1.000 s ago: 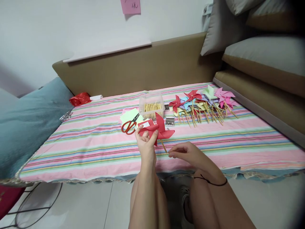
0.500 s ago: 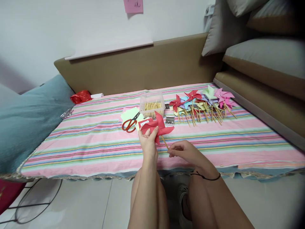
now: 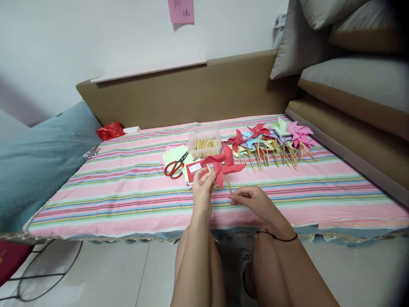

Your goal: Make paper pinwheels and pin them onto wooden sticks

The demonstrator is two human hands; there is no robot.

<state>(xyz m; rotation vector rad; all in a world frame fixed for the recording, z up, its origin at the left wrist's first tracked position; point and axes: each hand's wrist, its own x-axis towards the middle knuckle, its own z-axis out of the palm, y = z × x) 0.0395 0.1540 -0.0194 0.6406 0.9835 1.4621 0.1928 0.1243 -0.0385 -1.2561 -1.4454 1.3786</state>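
A red paper pinwheel [image 3: 223, 164] on a thin wooden stick is tilted in front of me. My right hand [image 3: 251, 199] pinches the lower end of its stick between thumb and fingertips. Beside the pinwheel's left blade is my left hand [image 3: 203, 184], its fingers bent but apart; the fingertips overlap the blade edge, and contact is hard to judge. Just behind that hand lies a red packet [image 3: 193, 167] with a white label. Red-handled scissors [image 3: 176, 166] rest on pale paper sheets [image 3: 174, 154]. A clear plastic box [image 3: 205, 145] of short wooden sticks stands behind.
Several finished pinwheels [image 3: 271, 138] in mixed colours are heaped at the right on the striped cloth [image 3: 128, 192]. A red plastic bag [image 3: 110, 131] and a white roll [image 3: 131, 129] lie far left. Cushions [image 3: 354, 81] are stacked at the right; a brown backrest [image 3: 179, 94] runs behind.
The pinwheel has moved right and slightly up, its front with the central pin now facing me. My left hand's grip on the blade has loosened. My right hand still pinches the stick.
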